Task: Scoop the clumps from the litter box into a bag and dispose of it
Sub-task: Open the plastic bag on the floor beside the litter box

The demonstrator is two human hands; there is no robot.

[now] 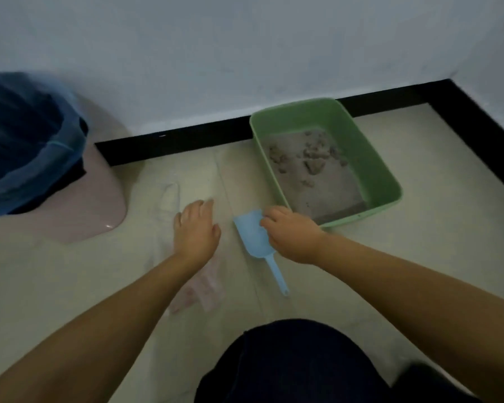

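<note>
The litter box [387, 181] — green, with grey litter and clumps [309, 159] inside — stands on the floor by the black skirting. At far left is a bin lined with a blue bag [26, 146]. A thin clear bag [198, 286] lies flat under the left hand [195, 231], whose fingers are spread and relaxed. The right hand [291, 234] curls its fingers on the blue scoop [252, 237] — just beside the box.

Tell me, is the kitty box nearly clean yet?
Not yet. The clumps still sit in the green litter box. The right hand rests on the blue scoop on the floor; the left hand reaches over a thin clear bag. Scooping, bagging and binning remain.
</note>
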